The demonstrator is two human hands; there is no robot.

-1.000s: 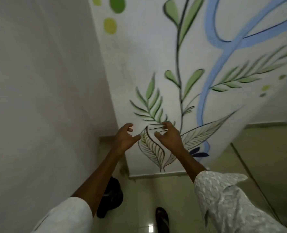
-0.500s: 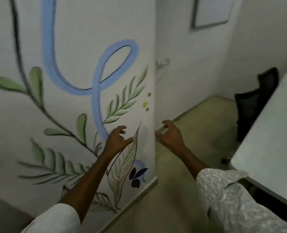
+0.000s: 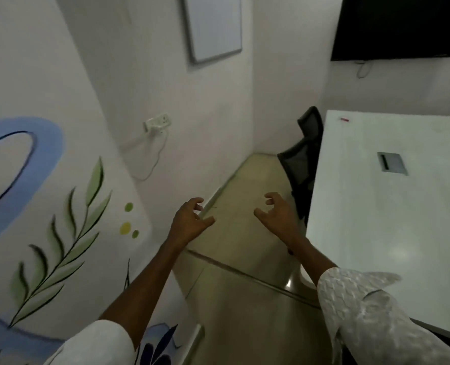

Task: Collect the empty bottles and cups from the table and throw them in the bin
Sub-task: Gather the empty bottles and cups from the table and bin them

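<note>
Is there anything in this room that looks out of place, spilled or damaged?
Nothing looks spilled or broken. The one stray item is a small red thing lying alone near the far corner of the white table; it is too small to identify. No bottles or cups show, and the left hand and right hand are empty.

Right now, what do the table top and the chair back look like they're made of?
Table top: smooth white surface, maybe laminate or glass; it shows a soft glare, so slightly glossy. Chair back: black mesh fabric, judging by its fine weave, on a darker frame.
</note>
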